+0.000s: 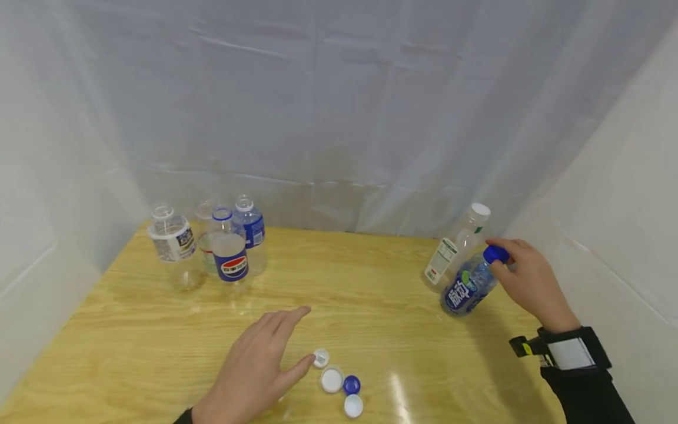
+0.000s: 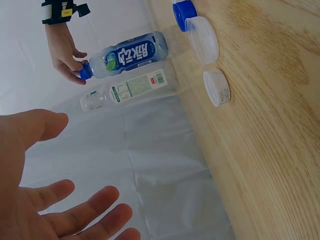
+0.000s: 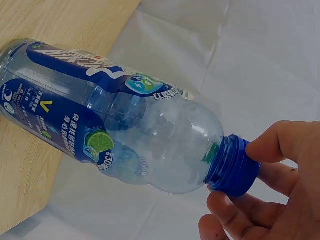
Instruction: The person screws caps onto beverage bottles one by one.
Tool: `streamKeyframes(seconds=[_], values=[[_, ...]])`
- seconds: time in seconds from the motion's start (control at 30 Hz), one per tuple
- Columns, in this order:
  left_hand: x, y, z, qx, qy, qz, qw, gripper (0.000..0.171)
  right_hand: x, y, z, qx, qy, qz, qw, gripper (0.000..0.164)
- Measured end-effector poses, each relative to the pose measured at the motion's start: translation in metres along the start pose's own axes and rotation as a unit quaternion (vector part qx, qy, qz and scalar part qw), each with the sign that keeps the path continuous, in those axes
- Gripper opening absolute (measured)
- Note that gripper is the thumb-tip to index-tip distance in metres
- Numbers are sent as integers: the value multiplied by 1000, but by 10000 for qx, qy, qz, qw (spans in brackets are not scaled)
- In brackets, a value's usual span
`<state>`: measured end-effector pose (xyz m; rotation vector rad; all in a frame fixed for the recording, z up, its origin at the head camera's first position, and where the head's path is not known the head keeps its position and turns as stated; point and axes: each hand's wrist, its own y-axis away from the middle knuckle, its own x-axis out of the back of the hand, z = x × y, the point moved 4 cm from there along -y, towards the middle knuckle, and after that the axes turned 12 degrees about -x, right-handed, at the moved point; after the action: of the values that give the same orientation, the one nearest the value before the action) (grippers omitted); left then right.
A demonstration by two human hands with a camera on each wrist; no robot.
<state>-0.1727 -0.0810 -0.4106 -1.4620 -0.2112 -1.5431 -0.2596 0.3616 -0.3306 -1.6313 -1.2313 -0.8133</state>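
Observation:
My right hand (image 1: 537,285) pinches the blue cap (image 3: 239,167) of a bluish clear plastic bottle (image 1: 466,292) between thumb and fingers. The cap sits on the bottle's neck, and the bottle stands on the table at the right. Just behind it, a clear bottle (image 1: 449,256) with a white cap and a pale label overlaps it in the head view. My left hand (image 1: 256,365) hovers over the near part of the table, fingers spread, holding nothing. Close by its thumb lie several loose caps, including a blue cap (image 1: 352,385) and a wide white cap (image 1: 332,380).
At the back left stand several uncapped bottles, among them a Pepsi-labelled bottle (image 1: 231,259), a bottle with a white label (image 1: 173,241) and a blue-labelled bottle (image 1: 251,227). White sheeting (image 1: 339,118) hangs behind and along both sides of the wooden table (image 1: 132,347).

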Motion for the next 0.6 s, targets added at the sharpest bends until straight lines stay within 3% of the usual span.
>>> streamKeyframes(seconds=[0.6], values=[[-2,0,-1,81,29,-67,9999,70,-3,-5,8,-307,21,-77,9995,47]])
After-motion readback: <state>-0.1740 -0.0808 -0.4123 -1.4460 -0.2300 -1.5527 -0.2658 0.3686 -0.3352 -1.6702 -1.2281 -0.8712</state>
